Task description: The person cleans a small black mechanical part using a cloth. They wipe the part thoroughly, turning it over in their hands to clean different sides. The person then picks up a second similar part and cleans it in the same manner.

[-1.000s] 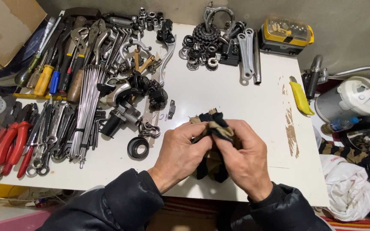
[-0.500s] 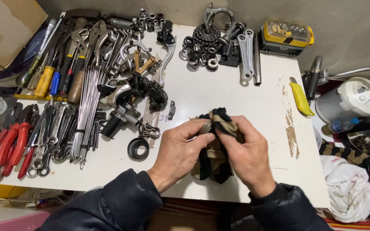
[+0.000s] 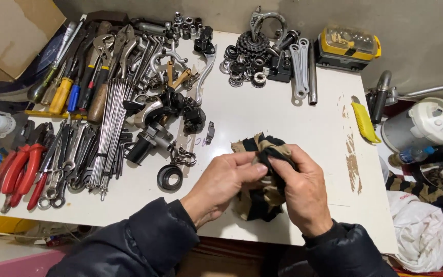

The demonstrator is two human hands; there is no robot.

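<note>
Both hands, left hand [image 3: 225, 180] and right hand [image 3: 302, 191], are pinching a tan-and-black rag [image 3: 261, 197] at six o'clock, possibly rubbing something hidden inside; the wiping looks mid-way.

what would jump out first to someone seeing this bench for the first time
Most likely the two hands at the near edge: the left hand and right hand together grip a bunched tan and black rag over the white table. Next, the dense spread of tools and metal parts covering the table's left half, with red-handled pliers at the far left. A yellow case sits at the far right corner.
</note>
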